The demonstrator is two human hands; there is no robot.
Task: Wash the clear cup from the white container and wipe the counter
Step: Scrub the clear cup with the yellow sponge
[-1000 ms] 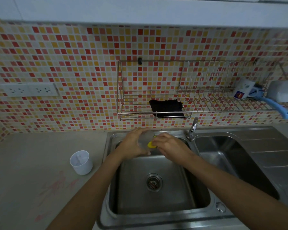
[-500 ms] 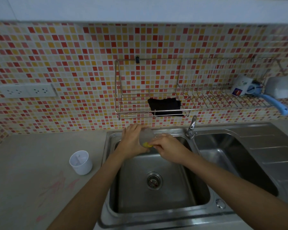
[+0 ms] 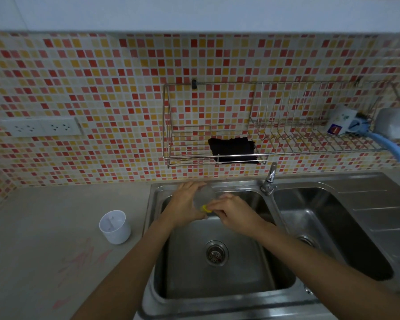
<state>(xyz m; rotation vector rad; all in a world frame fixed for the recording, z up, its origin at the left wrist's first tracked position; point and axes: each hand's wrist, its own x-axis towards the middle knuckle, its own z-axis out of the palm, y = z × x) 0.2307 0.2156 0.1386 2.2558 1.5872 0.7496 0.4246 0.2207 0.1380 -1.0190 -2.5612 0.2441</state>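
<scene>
Over the left sink basin my left hand grips the clear cup, tilted on its side. My right hand presses a yellow sponge against the cup's lower edge; only a small bit of the sponge shows between the fingers. The white container stands upright on the grey counter left of the sink. Pink smears mark the counter in front of the container.
A faucet stands between the two basins, with the right basin and drainboard beyond. A wire wall rack holds a black cloth, a blue-handled brush and white items. Wall sockets sit at left.
The sponge in my right hand has slid from the cup's mouth down to its lower edge. Both hands stay over the left basin and the view has shifted slightly.
</scene>
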